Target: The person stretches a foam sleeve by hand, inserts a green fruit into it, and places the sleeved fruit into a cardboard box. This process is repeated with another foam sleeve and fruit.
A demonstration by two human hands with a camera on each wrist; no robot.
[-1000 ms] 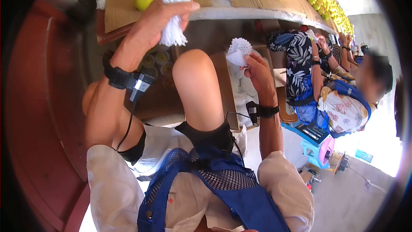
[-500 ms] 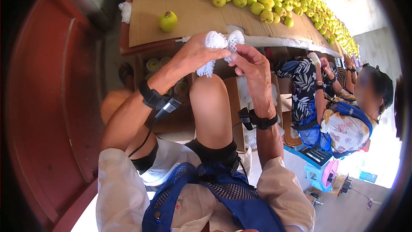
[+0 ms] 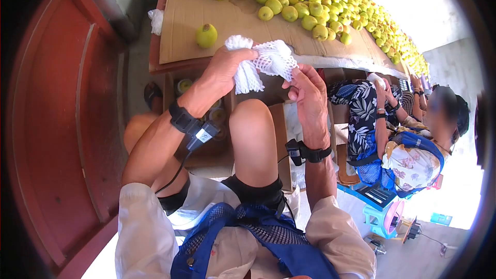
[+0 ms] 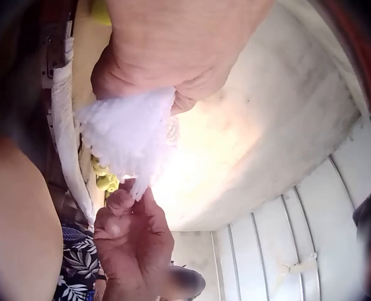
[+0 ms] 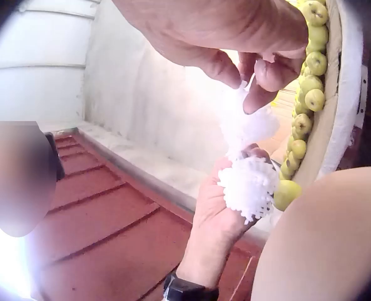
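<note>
In the head view my left hand [image 3: 226, 68] grips a bunch of white foam netting [image 3: 247, 78] above the raised knee. My right hand [image 3: 308, 89] pinches the edge of another white net piece [image 3: 275, 59], which stretches between the two hands. The right wrist view shows the right hand's fingertips [image 5: 251, 100] on the netting, with the bunch [image 5: 249, 189] in the left palm below. In the left wrist view the netting [image 4: 130, 128] hangs from the left hand [image 4: 166, 56] to the right hand's fingers. A single green fruit [image 3: 206, 36] lies near the table edge.
Many green fruits [image 3: 315, 9] cover the far part of the cardboard-topped table [image 3: 178, 20]. Boxes stand beneath it. Another person [image 3: 413, 160] sits at the right beside a blue and pink stool [image 3: 385, 218]. A red door [image 3: 57, 124] is at the left.
Both hands first came together above the knee, the left moving right. Since then the right hand's net piece has spread out between them, and the right hand has lowered slightly.
</note>
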